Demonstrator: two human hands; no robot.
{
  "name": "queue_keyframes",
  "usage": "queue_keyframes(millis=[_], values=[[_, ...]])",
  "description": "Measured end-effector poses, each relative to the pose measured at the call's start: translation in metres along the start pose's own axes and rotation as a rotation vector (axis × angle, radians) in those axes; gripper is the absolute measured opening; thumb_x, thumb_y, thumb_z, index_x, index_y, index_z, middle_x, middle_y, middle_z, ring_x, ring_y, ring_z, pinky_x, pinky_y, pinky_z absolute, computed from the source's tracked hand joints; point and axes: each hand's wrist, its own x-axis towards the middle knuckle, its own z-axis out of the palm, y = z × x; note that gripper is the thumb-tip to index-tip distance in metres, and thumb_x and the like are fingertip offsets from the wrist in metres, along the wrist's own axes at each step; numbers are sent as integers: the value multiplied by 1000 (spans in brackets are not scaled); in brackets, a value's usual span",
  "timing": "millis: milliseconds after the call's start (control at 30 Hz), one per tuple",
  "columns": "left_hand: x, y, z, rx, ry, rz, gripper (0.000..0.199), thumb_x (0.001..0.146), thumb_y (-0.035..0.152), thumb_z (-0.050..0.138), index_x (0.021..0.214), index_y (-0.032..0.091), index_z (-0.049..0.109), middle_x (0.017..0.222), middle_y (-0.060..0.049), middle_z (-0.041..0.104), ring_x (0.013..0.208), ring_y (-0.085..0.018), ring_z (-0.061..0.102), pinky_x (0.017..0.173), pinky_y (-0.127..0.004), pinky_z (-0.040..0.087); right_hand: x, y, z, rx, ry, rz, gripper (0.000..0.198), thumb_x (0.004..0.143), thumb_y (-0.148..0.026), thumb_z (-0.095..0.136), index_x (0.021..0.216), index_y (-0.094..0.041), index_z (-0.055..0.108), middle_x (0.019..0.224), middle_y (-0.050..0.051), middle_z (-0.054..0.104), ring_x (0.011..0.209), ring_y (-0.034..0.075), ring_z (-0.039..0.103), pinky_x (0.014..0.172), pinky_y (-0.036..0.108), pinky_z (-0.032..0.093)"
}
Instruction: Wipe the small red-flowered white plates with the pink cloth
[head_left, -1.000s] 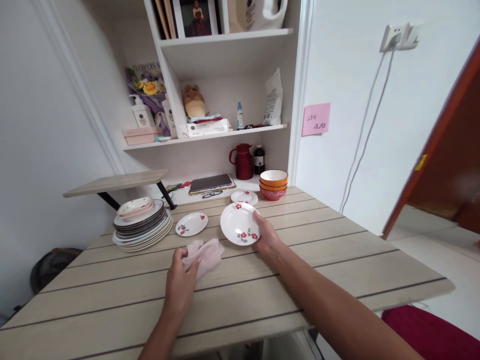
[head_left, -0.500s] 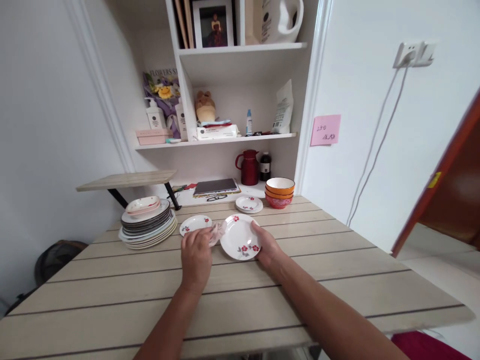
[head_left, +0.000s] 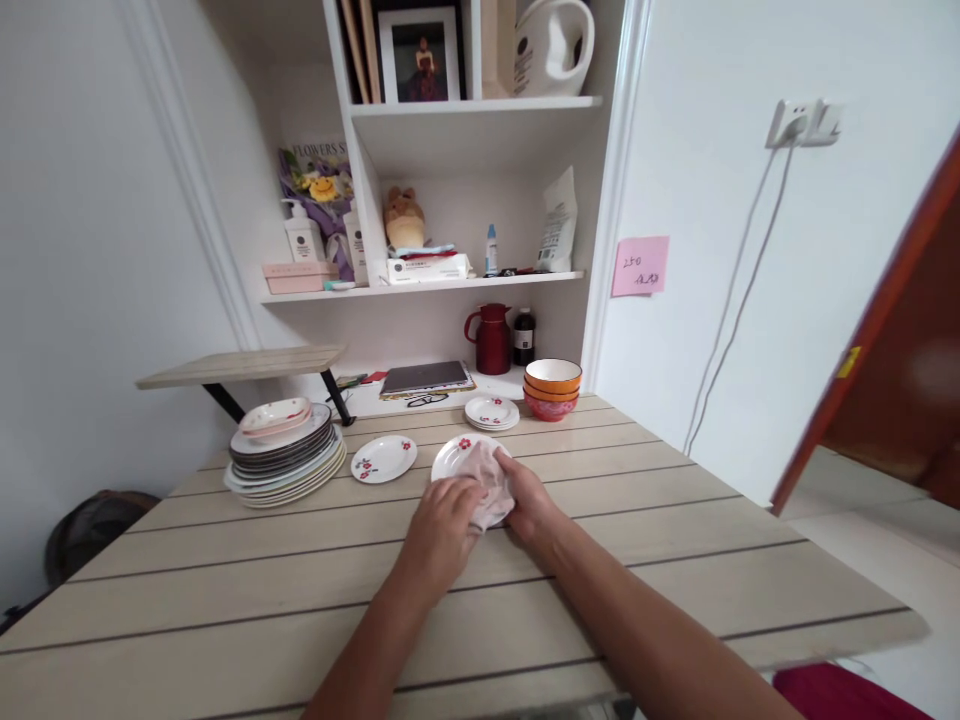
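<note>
My right hand [head_left: 531,500] grips the right edge of a white plate [head_left: 450,457] with red flowers, held tilted just over the table. In my left hand [head_left: 444,530] is a pale pink cloth [head_left: 491,485], pressed onto the plate's face and covering much of it. A second flowered plate [head_left: 385,459] lies flat on the table to the left of my hands. Behind them rests a short stack of small flowered plates [head_left: 492,413].
A tall stack of plates [head_left: 285,460] topped by pink-rimmed dishes stands at left, beside a small raised wooden shelf [head_left: 240,366]. Stacked bowls [head_left: 552,388] sit at the back right. Behind are a red jug [head_left: 493,340], a dark laptop [head_left: 425,377] and glasses [head_left: 427,400].
My left hand has moved right with the cloth, from beside the plate onto its face. My right hand keeps its hold on the plate's edge. The view has shifted slightly.
</note>
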Motion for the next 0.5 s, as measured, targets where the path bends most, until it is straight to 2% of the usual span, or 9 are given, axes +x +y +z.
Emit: queue_keyframes(millis=[133,267,367,500], values=[[-6,7,4,33,-135,11,60,89,38,58,144,22,41,152,-11,43,141,-26,37,113,-49,33,1,-2,-2,19,-24,36,34,96,-41,48,101,-12,65,86,9,76,76,21,72,81,35,55],[-11,9,2,83,-184,51,61,94,45,47,150,25,32,157,-9,35,146,-25,28,118,-53,24,-2,-4,-2,15,-46,67,35,96,-41,48,99,-11,66,85,10,76,76,21,72,80,34,56],[-11,9,3,127,-173,76,63,94,41,49,151,27,28,157,-8,34,147,-25,26,119,-56,20,-3,-4,-1,2,-74,80,37,96,-42,48,97,-10,67,83,9,76,74,20,72,78,33,56],[-11,8,14,211,-140,42,67,91,26,52,152,25,25,157,-9,35,147,-26,26,119,-59,20,-3,-2,0,-48,-55,49,36,95,-44,50,95,-12,67,82,8,76,72,19,72,75,30,56]])
